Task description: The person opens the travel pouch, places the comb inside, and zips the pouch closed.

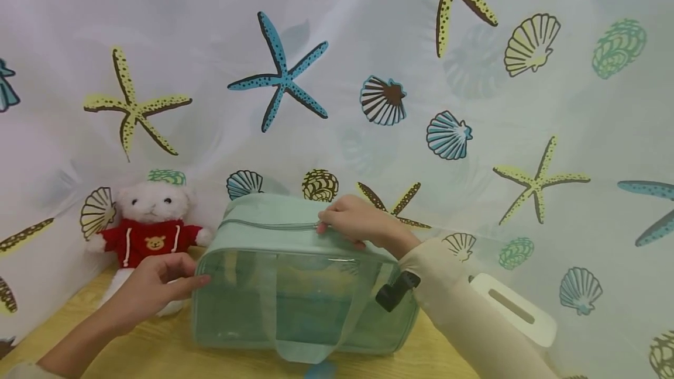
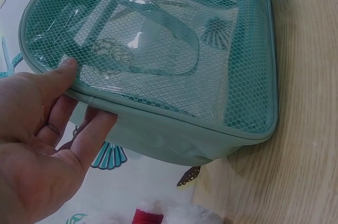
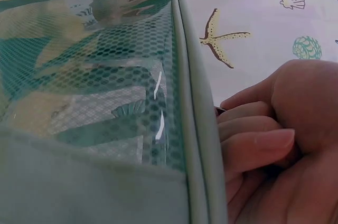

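A pale green bag [image 1: 305,303] with see-through mesh panels stands on the table, its zipper [image 1: 268,226] running along the top. My left hand [image 1: 155,285] grips the bag's left edge; in the left wrist view the thumb [image 2: 66,73] lies on the clear panel and the fingers curl against the side. On top of the bag, my right hand [image 1: 363,221] pinches the zipper pull, which the fingertips mostly hide. In the right wrist view, that hand's fingers [image 3: 259,147] are curled close beside the bag's top edge. A strap handle [image 1: 302,352] hangs down the front.
A white plush bear [image 1: 152,206] in a red hoodie sits behind my left hand, against the shell-and-starfish sheet [image 1: 337,45]. Wooden tabletop [image 1: 158,350] shows in front of the bag. A small blue thing [image 1: 320,369] lies by the strap at the front.
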`<state>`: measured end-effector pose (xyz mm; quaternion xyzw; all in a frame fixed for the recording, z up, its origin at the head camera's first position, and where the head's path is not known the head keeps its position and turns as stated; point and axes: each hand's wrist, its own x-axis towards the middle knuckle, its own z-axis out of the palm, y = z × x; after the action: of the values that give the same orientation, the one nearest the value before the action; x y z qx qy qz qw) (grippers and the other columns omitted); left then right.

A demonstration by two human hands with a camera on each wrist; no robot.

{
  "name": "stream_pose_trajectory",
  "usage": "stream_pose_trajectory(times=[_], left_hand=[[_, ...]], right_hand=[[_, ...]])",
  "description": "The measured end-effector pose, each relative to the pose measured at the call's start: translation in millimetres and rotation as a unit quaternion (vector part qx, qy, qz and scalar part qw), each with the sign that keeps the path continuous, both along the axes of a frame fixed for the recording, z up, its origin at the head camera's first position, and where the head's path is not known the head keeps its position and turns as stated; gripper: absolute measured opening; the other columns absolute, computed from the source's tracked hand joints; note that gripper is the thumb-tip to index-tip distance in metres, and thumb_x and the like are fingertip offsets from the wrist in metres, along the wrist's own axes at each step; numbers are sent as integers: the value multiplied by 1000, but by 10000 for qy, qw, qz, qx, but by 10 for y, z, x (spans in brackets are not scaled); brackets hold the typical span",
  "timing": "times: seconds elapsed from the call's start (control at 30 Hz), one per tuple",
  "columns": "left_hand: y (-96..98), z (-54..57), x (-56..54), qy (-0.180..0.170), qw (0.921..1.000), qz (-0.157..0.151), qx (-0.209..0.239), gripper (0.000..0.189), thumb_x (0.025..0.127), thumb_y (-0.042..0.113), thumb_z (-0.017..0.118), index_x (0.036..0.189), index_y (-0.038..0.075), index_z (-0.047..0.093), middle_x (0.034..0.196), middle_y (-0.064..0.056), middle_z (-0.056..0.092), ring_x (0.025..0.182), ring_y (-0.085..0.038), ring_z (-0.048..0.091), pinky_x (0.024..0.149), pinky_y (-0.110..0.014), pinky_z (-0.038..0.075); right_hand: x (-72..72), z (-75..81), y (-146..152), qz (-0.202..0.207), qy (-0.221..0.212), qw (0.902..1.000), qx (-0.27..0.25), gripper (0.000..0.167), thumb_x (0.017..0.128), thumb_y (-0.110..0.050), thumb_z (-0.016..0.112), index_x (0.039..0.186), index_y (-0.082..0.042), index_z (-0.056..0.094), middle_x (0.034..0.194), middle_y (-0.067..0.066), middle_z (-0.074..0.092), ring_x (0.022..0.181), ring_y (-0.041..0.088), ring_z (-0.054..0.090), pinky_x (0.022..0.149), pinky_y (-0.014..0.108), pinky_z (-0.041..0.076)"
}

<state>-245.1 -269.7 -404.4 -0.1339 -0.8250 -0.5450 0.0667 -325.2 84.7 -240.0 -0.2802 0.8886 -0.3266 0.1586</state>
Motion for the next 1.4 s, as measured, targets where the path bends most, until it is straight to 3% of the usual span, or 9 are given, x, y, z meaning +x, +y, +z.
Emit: stream_pose_trajectory(times=[0.13, 0.27, 0.37, 0.5, 0.6, 0.87, 1.13, 1.3, 1.4], left_hand=[[-7, -17, 14, 22, 10000, -40, 38, 21, 98, 19, 71, 101, -1, 64, 87, 8, 63, 83, -9, 65, 75, -27, 61], [4, -23, -5, 67, 10000, -35, 50, 23, 97, 21, 73, 99, 0, 64, 86, 9, 63, 83, -8, 66, 75, -28, 61], [-12, -26, -16, 174, 9998, -78, 29, 21, 97, 19, 72, 100, 0, 64, 87, 9, 64, 83, -9, 65, 73, -27, 60], [-29, -24, -39, 178, 9998, -100, 58, 19, 97, 18, 72, 102, 1, 65, 88, 8, 66, 83, -10, 65, 72, -27, 60], [-35, -31, -46, 51, 9999, -58, 92, 20, 97, 19, 72, 103, 1, 65, 88, 9, 65, 84, -9, 66, 74, -27, 61], [-11, -35, -39, 30, 9997, -144, 176, 21, 97, 19, 73, 101, 0, 65, 87, 8, 66, 83, -10, 68, 76, -28, 62], [-12, -7, -27, 59, 9996, -197, 216, 19, 98, 16, 71, 101, -2, 64, 87, 10, 66, 83, -8, 67, 76, -27, 62], [-19, -33, -34, 67, 9995, -198, 225, 18, 98, 14, 70, 101, -2, 64, 87, 10, 65, 83, -8, 68, 76, -26, 61], [-22, -36, -41, 84, 9996, -182, 205, 17, 98, 14, 70, 101, -1, 64, 87, 9, 65, 83, -8, 67, 76, -27, 62]], right_hand=[[8, -10, -116, 92, 228, 9994, 240, 38, 111, -27, 44, 101, -12, 77, 43, -4, 35, 34, 11, 24, 41, 29, 37], [31, 23, -189, 92, 433, 9984, 361, 40, 111, -26, 43, 98, -12, 78, 61, -8, 61, 34, 12, 26, 41, 29, 37], [37, 34, -235, 113, 478, 9982, 340, 39, 111, -25, 43, 98, -12, 77, 63, -7, 63, 34, 12, 27, 40, 29, 36], [26, 24, -285, 196, 556, 9977, 330, 39, 111, -25, 43, 99, -10, 77, 45, -3, 38, 34, 12, 26, 41, 29, 36], [7, -12, -335, 242, 592, 9974, 340, 39, 111, -24, 43, 99, -10, 78, 42, -4, 35, 34, 12, 24, 42, 29, 36], [7, -16, -496, 270, 686, 9963, 446, 40, 112, -25, 42, 100, -12, 78, 52, -1, 52, 34, 13, 26, 43, 29, 37], [21, 16, -704, 331, 748, 9948, 612, 41, 112, -25, 40, 105, -12, 78, 45, 0, 43, 34, 14, 27, 43, 28, 35], [29, 21, -794, 309, 674, 9959, 517, 41, 112, -25, 40, 104, -13, 78, 73, -4, 69, 34, 14, 28, 44, 28, 35], [27, 16, -830, 300, 605, 9968, 426, 41, 112, -24, 40, 103, -12, 78, 90, -1, 74, 35, 14, 28, 43, 28, 34]])
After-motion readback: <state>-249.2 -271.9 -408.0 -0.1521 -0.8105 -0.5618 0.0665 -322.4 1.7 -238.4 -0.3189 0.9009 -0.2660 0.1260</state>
